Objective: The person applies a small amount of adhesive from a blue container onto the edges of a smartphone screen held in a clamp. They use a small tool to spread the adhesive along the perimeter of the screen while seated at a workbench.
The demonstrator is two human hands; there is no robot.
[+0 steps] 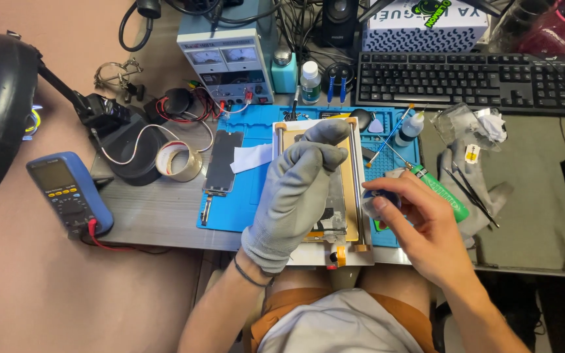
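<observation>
The gloved left hand [295,189] rests on a flat metal-framed heating plate [354,189] at the desk's [158,216] front edge, its fingers curled loosely around nothing. The bare right hand [413,222] has its grip pinched on a small round blue-and-clear spool [378,198] just beside the plate, over the blue work mat [250,124].
</observation>
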